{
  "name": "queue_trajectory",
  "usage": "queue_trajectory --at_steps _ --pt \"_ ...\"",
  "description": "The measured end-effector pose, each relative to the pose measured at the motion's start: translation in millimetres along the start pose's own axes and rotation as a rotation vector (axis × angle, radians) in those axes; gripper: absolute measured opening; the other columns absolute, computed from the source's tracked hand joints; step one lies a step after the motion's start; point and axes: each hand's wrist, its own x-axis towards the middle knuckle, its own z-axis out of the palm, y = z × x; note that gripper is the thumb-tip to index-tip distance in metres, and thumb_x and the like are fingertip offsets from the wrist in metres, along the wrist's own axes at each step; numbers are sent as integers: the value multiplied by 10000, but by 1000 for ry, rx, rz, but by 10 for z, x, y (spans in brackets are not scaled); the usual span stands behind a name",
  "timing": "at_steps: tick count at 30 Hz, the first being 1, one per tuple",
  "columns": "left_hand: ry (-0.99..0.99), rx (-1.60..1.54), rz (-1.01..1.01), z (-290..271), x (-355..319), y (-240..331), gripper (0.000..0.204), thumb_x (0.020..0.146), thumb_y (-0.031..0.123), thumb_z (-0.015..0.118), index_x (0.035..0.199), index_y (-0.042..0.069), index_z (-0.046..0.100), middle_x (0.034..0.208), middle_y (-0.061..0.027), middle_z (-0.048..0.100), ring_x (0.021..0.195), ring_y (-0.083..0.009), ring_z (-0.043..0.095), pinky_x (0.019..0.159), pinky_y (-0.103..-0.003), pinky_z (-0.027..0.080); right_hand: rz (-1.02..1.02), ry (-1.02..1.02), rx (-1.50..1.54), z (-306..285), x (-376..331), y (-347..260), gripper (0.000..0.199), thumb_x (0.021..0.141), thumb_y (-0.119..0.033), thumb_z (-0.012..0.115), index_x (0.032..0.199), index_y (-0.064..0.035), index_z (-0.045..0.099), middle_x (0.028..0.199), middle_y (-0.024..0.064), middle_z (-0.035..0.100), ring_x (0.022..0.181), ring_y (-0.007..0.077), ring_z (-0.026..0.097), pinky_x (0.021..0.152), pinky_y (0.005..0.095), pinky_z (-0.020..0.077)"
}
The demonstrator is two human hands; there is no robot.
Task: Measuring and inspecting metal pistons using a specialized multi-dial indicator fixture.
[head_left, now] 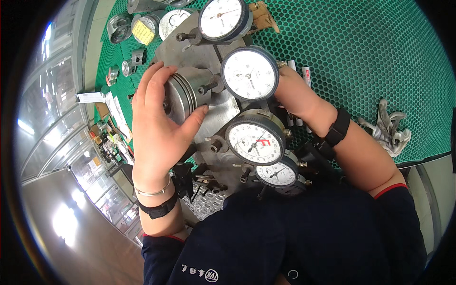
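My left hand (159, 121) is closed round a silver piston (198, 78) with ring grooves. The thumb presses its near side and the fingers reach over its far side. The piston lies on its side on a grey metal gauge fixture (223, 118), against small rods with screws. Several round dial gauges stand along the fixture, among them a white-faced dial (249, 76) right of the piston and a red-marked dial (256, 142) nearer me. My right hand (292, 92) is behind the white-faced dial, which hides its fingers.
More pistons (118, 29) stand at the far left, one bearing a yellow note (144, 31). Beyond the fixture is a wooden block (262, 18). White markers (306, 76) and a crumpled grey glove (389, 128) lie right on the green mat (361, 57). Papers (118, 114) lie left.
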Motion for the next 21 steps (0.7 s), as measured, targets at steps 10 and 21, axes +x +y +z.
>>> queue_trajectory --at_steps 10,21 --pt "-12 55 117 30 181 140 562 614 23 793 1132 25 575 1173 -123 598 1144 -315 527 954 -397 431 8 -35 -28 -13 -48 -132 704 889 -513 543 1077 165 552 844 207 642 807 238 613 714 345 478" --pt "114 -251 155 179 210 81 341 609 78 810 931 99 701 781 -15 635 849 -228 553 822 -353 413 18 -10 5 0 -95 -214 797 854 -598 591 1080 166 560 954 214 649 883 251 618 770 337 482"
